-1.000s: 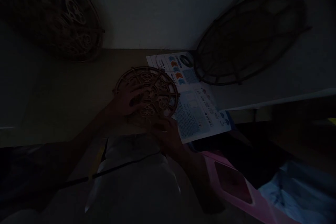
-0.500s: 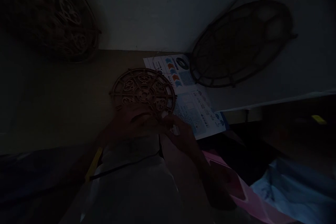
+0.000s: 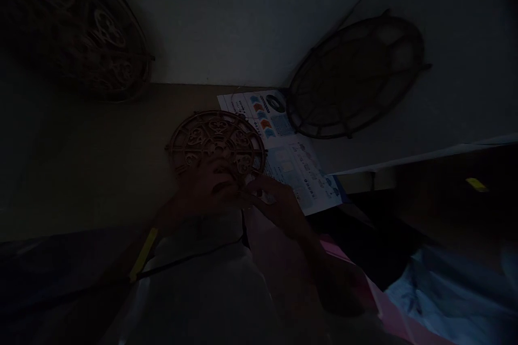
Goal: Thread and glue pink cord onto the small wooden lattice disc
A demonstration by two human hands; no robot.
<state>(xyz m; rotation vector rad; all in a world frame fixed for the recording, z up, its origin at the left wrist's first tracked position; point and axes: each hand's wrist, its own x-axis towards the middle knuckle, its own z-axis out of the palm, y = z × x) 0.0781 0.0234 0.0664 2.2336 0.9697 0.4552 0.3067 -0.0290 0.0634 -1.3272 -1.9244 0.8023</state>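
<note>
A round, reddish-brown openwork disc with spokes and curled ornaments lies on the tabletop in front of me. My left hand reaches over its near edge, with the fingers bent and gripping there. At the near right part of the rim is my right hand, thumb and fingertips pinched close to the left fingers. Whatever is between the right fingertips is too dark and small to make out. The hands cover the disc's nearest part.
A printed sheet lies partly under the disc's right side. Similar round frames lean at the left and right by pale panels. Something pink and a light blue sheet are at lower right. The scene is very dim.
The view has shifted slightly, so the right frame appears further left. Both hands stay at the disc's near edge, with only small finger movements.
</note>
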